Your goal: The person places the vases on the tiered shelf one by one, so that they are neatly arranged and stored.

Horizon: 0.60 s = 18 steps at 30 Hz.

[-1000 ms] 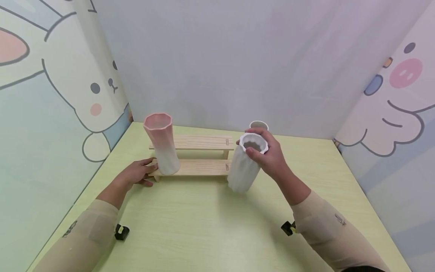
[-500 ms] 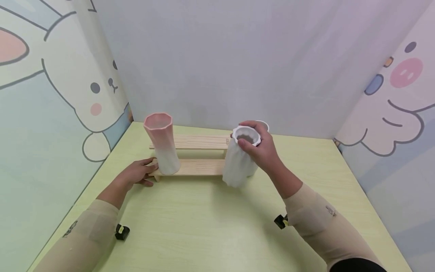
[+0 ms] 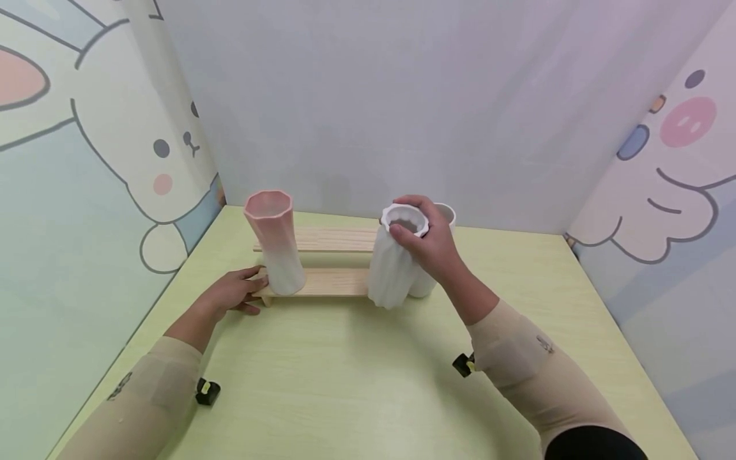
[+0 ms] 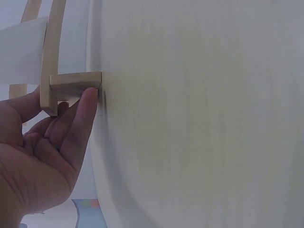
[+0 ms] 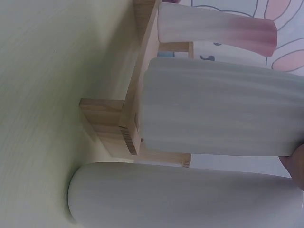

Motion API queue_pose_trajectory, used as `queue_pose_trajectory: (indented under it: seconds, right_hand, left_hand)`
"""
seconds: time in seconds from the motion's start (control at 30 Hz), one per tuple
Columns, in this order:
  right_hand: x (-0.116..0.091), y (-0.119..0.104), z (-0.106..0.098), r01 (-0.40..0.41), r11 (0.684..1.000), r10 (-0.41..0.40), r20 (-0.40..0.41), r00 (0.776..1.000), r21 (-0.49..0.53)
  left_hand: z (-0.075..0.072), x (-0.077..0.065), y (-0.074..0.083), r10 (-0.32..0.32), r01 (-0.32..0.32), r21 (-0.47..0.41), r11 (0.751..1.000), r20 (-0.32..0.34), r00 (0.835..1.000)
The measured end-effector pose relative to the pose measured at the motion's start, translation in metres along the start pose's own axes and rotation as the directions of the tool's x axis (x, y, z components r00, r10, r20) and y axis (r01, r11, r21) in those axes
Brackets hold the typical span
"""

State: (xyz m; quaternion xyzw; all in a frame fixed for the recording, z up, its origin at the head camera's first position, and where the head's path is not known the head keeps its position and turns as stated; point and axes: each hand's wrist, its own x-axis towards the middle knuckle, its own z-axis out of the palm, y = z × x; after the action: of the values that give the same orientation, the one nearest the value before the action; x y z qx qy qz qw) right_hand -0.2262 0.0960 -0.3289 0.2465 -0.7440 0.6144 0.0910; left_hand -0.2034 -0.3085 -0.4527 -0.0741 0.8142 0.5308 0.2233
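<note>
My right hand (image 3: 436, 248) grips a white fluted vase (image 3: 386, 271) by its rim, thumb at the front lip. The vase is nearly upright, its base right at the lower shelf's right end; the right wrist view shows its ribbed side (image 5: 218, 107) close over the board. My left hand (image 3: 230, 294) pinches the left end of a two-tier wooden stand (image 3: 339, 281), thumb above and fingers beneath the board, as the left wrist view shows. On that lower shelf's left end stands a pink-to-white vase (image 3: 278, 249).
Another white vase (image 5: 180, 194), smooth-sided, stands on the table just right of the stand, partly hidden by my right hand in the head view. The pale wood-grain table (image 3: 322, 383) meets a plain curtain (image 3: 368, 115) behind and cartoon-printed panels on both sides.
My right hand has carried the fluted vase left and back, from in front of the stand's right end to over its lower shelf. The left hand keeps its place.
</note>
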Motion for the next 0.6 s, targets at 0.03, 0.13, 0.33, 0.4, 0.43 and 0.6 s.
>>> queue_pose_trajectory:
  seconds: [0.03, 0.13, 0.33, 0.4, 0.43, 0.6]
  right_hand:
    - [0.001, 0.0, 0.001, -0.006, 1.0, 0.006, 0.001, 1.0, -0.001]
    - [0.004, -0.001, 0.004, -0.02, 0.999, 0.02, -0.001, 1.0, -0.026]
    - [0.011, -0.001, 0.009, -0.03, 0.999, 0.03, -0.01, 0.999, -0.013]
    - [0.013, -0.001, 0.011, -0.033, 0.999, 0.034, -0.008, 0.999, 0.006]
    - [0.014, -0.001, 0.012, -0.035, 0.999, 0.035, -0.007, 0.999, 0.011]
    - [0.02, 0.0, 0.015, -0.039, 0.999, 0.039, 0.001, 0.999, 0.024]
  left_hand:
    - [0.0, 0.0, 0.0, 0.0, 0.0, 0.001, 1.0, -0.001, 1.0]
    - [0.0, 0.001, -0.001, 0.004, -0.004, 0.002, 1.0, -0.003, 1.0]
    - [0.0, 0.002, -0.002, 0.006, -0.006, 0.007, 1.0, -0.001, 1.0]
    - [0.0, 0.001, -0.002, 0.005, -0.005, 0.011, 1.0, -0.001, 1.0]
    - [0.0, 0.001, -0.002, 0.003, -0.003, 0.012, 1.0, -0.001, 1.0]
    - [0.0, 0.002, -0.002, 0.004, -0.004, 0.011, 1.0, -0.001, 1.0]
